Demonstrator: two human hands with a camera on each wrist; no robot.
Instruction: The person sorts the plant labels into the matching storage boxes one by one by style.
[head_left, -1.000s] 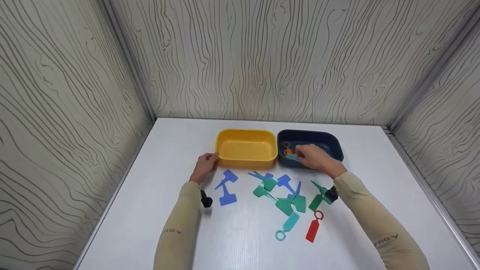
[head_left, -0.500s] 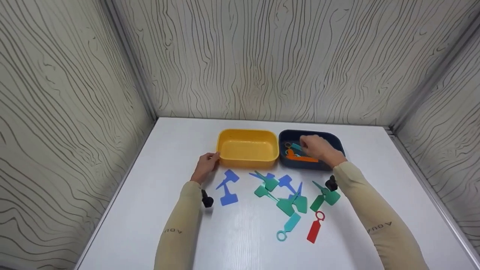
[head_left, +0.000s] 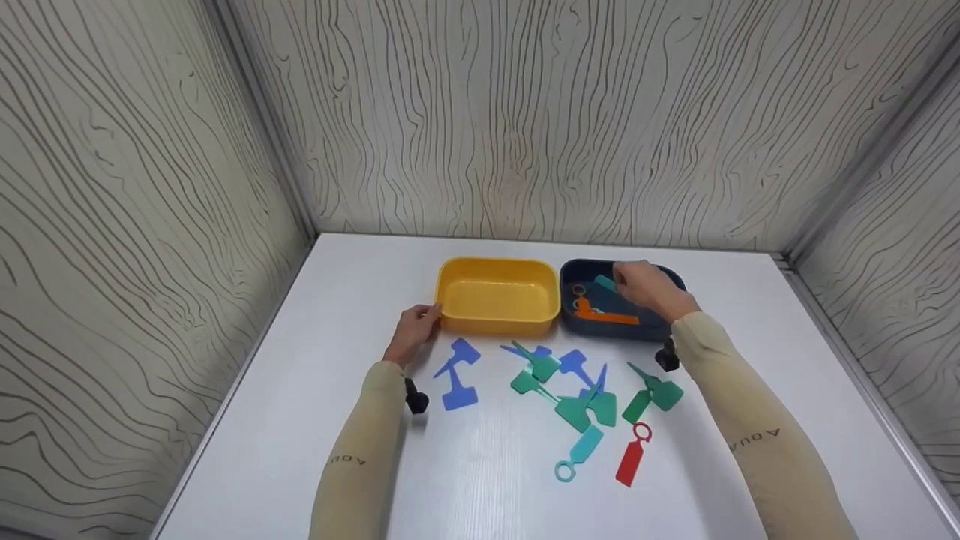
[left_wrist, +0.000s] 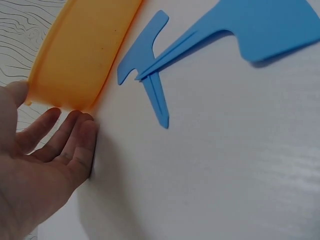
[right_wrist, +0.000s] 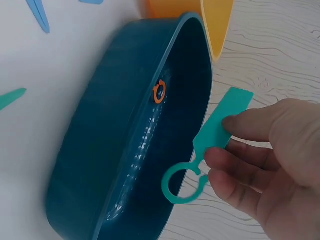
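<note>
My right hand pinches a teal plant tag with an open ring between thumb and fingertips, over the dark blue bin. In the right wrist view the tag's ring hangs down past the bin's rim. Inside that bin lie an orange tag and other ring tags, partly hidden. My left hand holds the near left corner of the yellow bin. Seen from the left wrist, its thumb is at the rim and its fingertips are against the end wall.
Blue T-shaped plant labels and several green ones lie on the white table before the bins. Closer to me are a teal ring tag and a red one. A wood-patterned wall stands behind.
My right hand has moved back and slightly right over the dark blue bin, carrying the teal tag; the orange tag there now shows more. My left hand stays at the yellow bin.
</note>
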